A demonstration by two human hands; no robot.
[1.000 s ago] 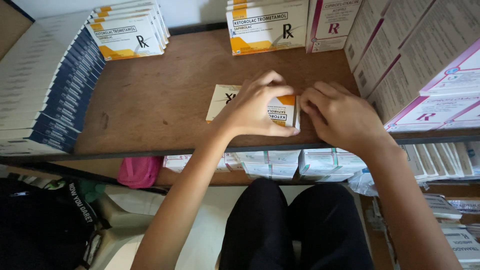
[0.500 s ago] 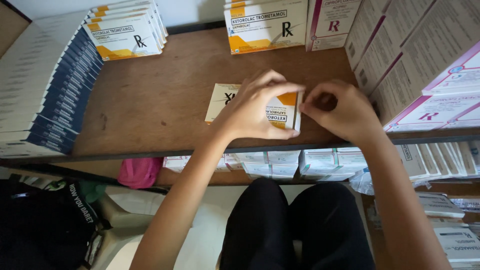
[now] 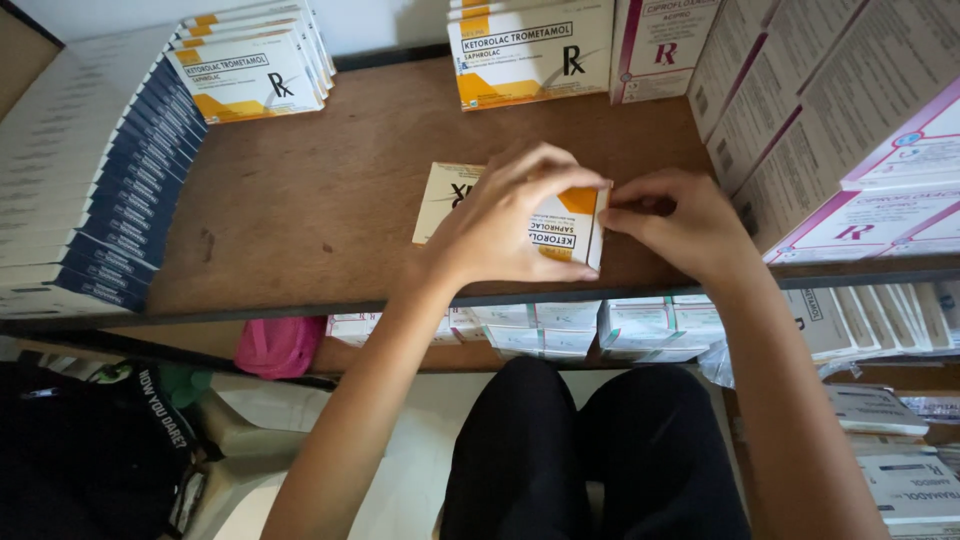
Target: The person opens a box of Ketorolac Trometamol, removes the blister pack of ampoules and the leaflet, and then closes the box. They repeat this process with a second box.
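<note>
Both hands now meet at the box (image 3: 560,225) on the shelf (image 3: 330,200): left hand (image 3: 510,225) clamps it from above, right hand (image 3: 670,222) has slid in, fingertips pinching its end flap. That flap looks nearly closed.

The white and orange box (image 3: 560,235) is thin cardboard with a smooth, faintly glossy print. The shelf (image 3: 330,200) under it is bare brown wood, matt, scuffed and stained dark in spots. The stacked boxes (image 3: 90,190) at the side are cardboard too. Below, a pink bundle (image 3: 280,345) looks like soft cloth.
</note>
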